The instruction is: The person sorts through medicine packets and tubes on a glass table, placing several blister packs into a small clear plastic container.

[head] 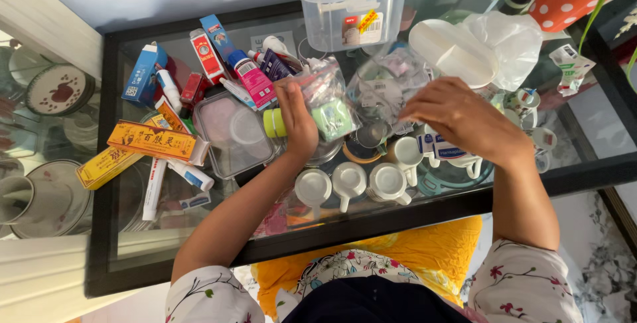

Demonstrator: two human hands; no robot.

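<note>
My left hand (296,118) grips a small clear plastic bag (325,90) holding a pale green item (332,118), above the middle of a glass-topped table (199,250). A light green round cap (273,122) sits just left of that hand. My right hand (458,116) hovers palm down, fingers curled, over another clear bag of small packets (385,77) and some white packets with blue print (434,147). Whether it holds anything cannot be seen.
A clear lidless plastic box (353,7) stands at the back. Medicine boxes and tubes (156,140) lie to the left, next to a square lidded container (232,130). White round lid and thin bag (484,44) right. Cups (348,182) show under the glass.
</note>
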